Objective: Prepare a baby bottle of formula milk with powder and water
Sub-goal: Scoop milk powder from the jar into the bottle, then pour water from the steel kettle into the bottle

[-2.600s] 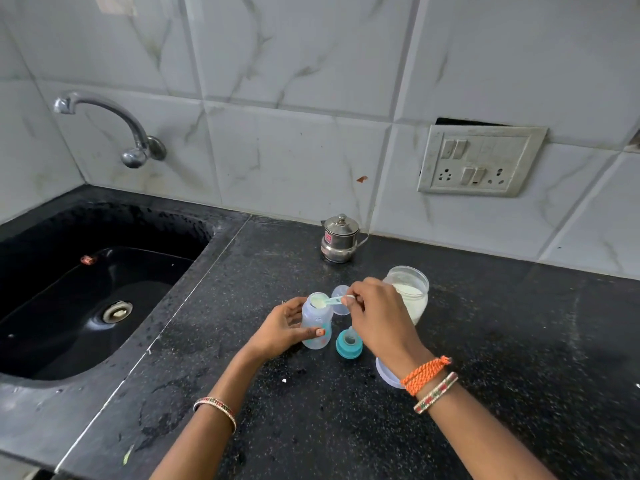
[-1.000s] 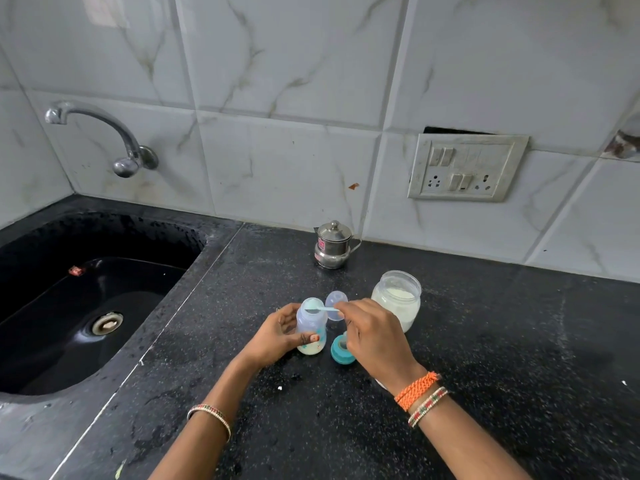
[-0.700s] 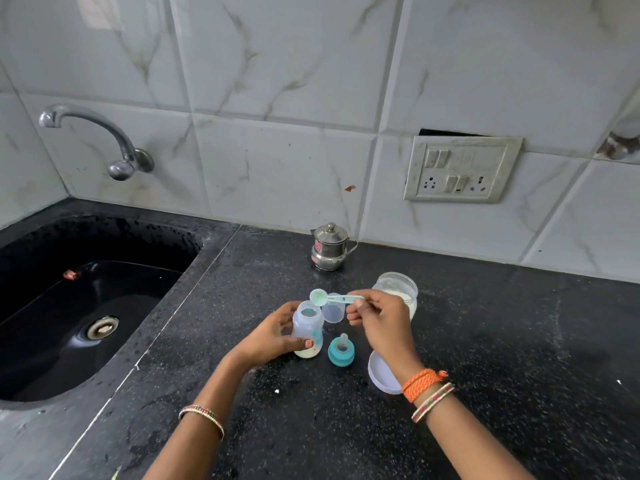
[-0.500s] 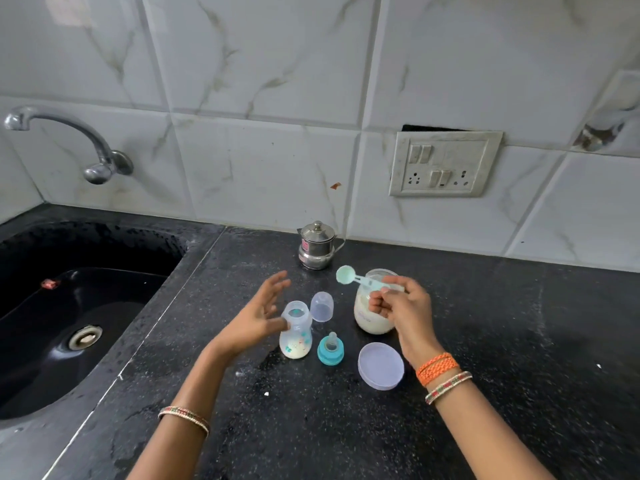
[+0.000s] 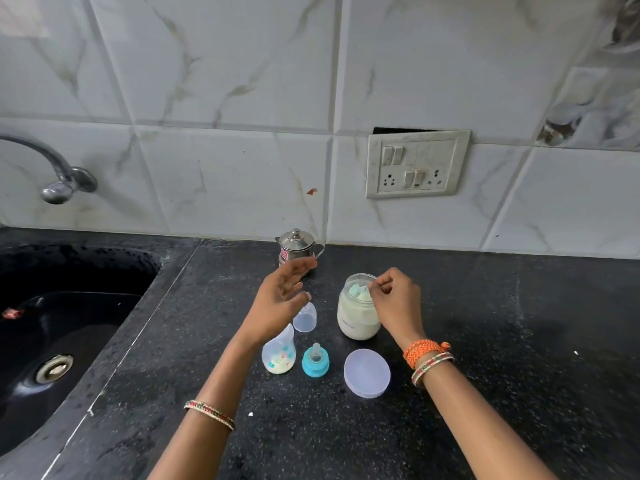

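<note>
Head view: bottle (image 5: 279, 355) below open left hand (image 5: 282, 299).

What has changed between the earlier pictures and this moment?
The left hand let go of the baby bottle and lifted, open, toward the steel pot. The right hand carried the scoop from the bottle's mouth to the powder jar. Bottle, teal nipple ring, clear cap and jar lid stayed put.

Bare forearms: a beaded bangle (image 5: 209, 414) on the left wrist, orange thread band (image 5: 425, 351) and bangle (image 5: 432, 368) on the right.
</note>
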`<state>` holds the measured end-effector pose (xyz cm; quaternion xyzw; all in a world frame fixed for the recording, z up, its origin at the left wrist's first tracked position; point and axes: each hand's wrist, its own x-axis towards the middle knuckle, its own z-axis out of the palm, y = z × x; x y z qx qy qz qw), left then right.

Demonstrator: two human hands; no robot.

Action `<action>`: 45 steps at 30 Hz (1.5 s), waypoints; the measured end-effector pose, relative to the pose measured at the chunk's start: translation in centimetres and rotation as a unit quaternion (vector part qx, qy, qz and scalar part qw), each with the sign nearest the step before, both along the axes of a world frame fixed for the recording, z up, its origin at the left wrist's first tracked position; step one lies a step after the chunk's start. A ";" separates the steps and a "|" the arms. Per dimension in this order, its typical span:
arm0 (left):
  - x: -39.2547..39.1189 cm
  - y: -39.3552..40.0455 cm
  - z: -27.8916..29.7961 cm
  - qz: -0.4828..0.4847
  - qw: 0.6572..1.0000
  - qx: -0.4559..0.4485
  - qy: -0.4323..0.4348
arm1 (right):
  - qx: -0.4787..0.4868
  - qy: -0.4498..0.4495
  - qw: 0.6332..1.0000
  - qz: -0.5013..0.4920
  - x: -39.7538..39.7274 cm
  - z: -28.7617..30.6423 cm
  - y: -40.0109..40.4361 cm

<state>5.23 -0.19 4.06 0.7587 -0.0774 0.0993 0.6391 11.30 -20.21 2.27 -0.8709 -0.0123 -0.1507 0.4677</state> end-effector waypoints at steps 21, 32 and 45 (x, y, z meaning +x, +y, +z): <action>6.5 5.4 -1.2 0.143 0.986 -0.010 0.088 | -0.188 0.091 0.967 0.143 8.1 3.9 8.9; 13.0 7.4 -3.1 0.133 0.964 -0.016 0.231 | -0.137 0.214 0.963 0.089 13.6 0.5 12.1; 10.5 6.8 -2.4 0.116 0.967 -0.001 0.226 | 0.080 0.170 0.982 0.007 10.9 0.3 11.9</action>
